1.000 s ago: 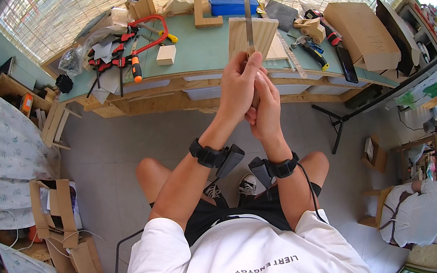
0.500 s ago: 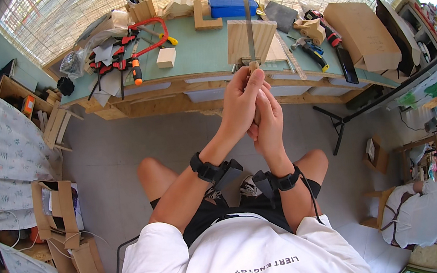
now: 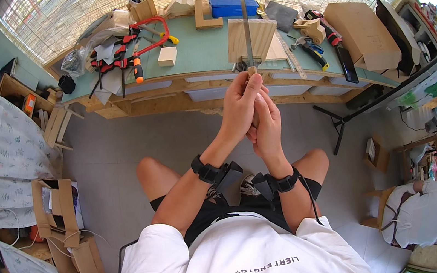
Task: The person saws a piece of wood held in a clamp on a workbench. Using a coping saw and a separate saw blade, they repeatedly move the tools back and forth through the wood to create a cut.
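Both hands grip the wooden handle [image 3: 251, 72] of a long, narrow metal-bladed tool, its blade [image 3: 244, 14] pointing away from me over the bench. My left hand [image 3: 239, 106] wraps the handle above and left of my right hand [image 3: 266, 124]; their fingers overlap and partly hide it. An upright pale board [image 3: 236, 40] stands at the front edge of the green-topped bench [image 3: 192, 62], right at the blade, with a small dark metal piece at its foot; whether the blade touches it I cannot tell.
Red clamps [image 3: 119, 53], a red-framed saw [image 3: 154, 48], a wooden block [image 3: 166, 56], a blue case [image 3: 231, 3], a hammer [image 3: 312, 52] and cardboard box [image 3: 360, 35] lie along the bench. A black stand [image 3: 338, 121] is below right. A person [image 3: 416, 212] sits at lower right.
Over the last second both hands and the tool have drawn steadily back toward me; the blade's tip sits lower in the picture. The board stays in about the same place.
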`<control>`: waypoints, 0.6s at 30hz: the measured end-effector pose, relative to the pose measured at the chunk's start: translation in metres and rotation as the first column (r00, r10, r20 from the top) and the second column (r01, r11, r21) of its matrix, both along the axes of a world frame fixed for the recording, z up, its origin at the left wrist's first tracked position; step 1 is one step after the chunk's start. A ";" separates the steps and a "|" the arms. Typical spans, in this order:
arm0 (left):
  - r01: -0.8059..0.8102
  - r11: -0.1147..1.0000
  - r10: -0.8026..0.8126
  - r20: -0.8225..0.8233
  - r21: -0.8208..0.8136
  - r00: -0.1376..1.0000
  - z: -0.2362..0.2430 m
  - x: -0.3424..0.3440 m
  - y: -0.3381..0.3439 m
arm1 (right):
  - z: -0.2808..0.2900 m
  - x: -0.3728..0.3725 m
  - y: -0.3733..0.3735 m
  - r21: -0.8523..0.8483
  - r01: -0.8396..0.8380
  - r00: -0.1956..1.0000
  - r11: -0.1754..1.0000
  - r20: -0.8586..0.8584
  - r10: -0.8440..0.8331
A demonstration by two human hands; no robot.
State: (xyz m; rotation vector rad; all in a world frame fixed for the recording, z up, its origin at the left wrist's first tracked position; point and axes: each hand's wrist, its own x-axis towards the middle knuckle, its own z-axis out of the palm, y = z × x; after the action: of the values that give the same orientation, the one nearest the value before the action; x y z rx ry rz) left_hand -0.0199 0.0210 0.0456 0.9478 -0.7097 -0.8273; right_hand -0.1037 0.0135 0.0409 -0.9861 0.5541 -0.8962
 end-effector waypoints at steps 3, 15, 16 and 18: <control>0.003 1.000 -0.003 0.007 0.001 1.000 -0.001 0.000 0.000 | 0.001 0.000 0.001 0.006 0.016 1.000 1.000 -0.001 -0.016; 0.005 1.000 -0.005 0.005 -0.002 1.000 -0.001 0.000 0.001 | 0.004 -0.001 0.000 0.007 -0.015 1.000 1.000 -0.009 0.015; 0.006 1.000 -0.006 -0.001 -0.007 1.000 0.000 0.000 0.001 | 0.004 -0.001 0.000 0.007 -0.013 1.000 1.000 -0.010 0.013; 0.009 1.000 -0.009 -0.007 -0.013 1.000 -0.001 -0.001 0.000 | 0.003 -0.002 -0.001 0.010 -0.013 1.000 1.000 -0.013 0.013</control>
State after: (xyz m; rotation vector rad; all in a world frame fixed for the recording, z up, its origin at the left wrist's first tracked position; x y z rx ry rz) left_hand -0.0209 0.0208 0.0449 0.9305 -0.7128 -0.8333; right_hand -0.1059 0.0125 0.0440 -0.9865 0.5618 -0.8754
